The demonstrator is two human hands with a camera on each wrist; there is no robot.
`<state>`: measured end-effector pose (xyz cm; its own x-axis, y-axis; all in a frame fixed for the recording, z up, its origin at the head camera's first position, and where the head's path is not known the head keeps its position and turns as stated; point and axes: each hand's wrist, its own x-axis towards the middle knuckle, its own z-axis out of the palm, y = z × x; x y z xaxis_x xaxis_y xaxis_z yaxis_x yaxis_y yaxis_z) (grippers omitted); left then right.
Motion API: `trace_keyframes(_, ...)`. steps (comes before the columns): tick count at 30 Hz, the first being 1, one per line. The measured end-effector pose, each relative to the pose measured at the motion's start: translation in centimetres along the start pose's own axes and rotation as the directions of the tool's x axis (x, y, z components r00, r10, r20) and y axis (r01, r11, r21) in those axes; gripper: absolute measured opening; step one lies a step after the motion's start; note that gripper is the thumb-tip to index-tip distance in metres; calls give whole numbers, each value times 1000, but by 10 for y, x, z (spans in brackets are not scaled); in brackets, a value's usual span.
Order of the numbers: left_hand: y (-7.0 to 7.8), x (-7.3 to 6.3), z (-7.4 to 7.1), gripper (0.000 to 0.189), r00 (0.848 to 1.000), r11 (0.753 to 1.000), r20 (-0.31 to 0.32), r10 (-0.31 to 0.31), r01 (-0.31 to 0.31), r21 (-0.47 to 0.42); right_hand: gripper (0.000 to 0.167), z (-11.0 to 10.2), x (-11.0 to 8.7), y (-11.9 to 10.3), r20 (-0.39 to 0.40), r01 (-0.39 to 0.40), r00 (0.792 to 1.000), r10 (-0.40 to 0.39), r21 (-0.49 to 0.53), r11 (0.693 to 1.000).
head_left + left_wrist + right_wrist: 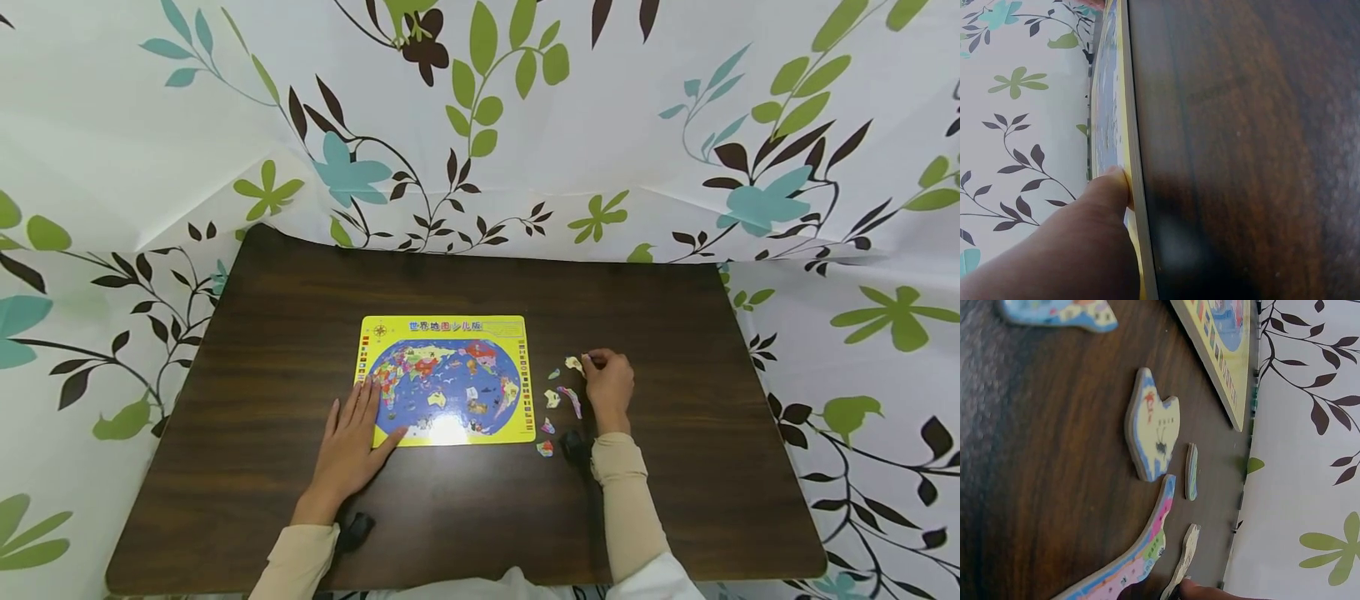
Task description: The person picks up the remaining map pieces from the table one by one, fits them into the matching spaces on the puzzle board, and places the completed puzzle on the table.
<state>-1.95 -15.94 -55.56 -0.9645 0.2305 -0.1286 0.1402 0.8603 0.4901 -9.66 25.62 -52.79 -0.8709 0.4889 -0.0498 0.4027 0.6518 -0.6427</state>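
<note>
A yellow-framed world map puzzle board (450,327) lies on the table, its map printed on a blue oval. My left hand (348,446) rests on the board's lower left corner with its fingers straight and spread; in the left wrist view its thumb (1107,190) lies over the board's edge. Right of the board, my right hand (611,383) pinches a cream puzzle piece (573,364) at its right end. Just a fingertip (1204,592) at that piece (1186,553) shows in the right wrist view.
Loose puzzle pieces lie between board and right hand: a small green one (554,374), a cream one (552,398), a long pink one (572,402), and two more nearer me, one of them red (545,448). A leaf-patterned cloth (600,167) hangs behind the dark wooden table (690,333).
</note>
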Motion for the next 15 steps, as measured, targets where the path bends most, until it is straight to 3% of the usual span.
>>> trace_keyframes(10, -2, 0, 1, 93, 999, 1000, -38, 20, -20, 1, 16, -3, 2, -2, 12, -23, 1000, 22, 77, 997)
trace_keyframes(15, -1, -1, 0, 94, 1000, 1000, -17, 13, -13, 8, 15, -4, -2, -2, 23, -37, 999, 35, 104, 994)
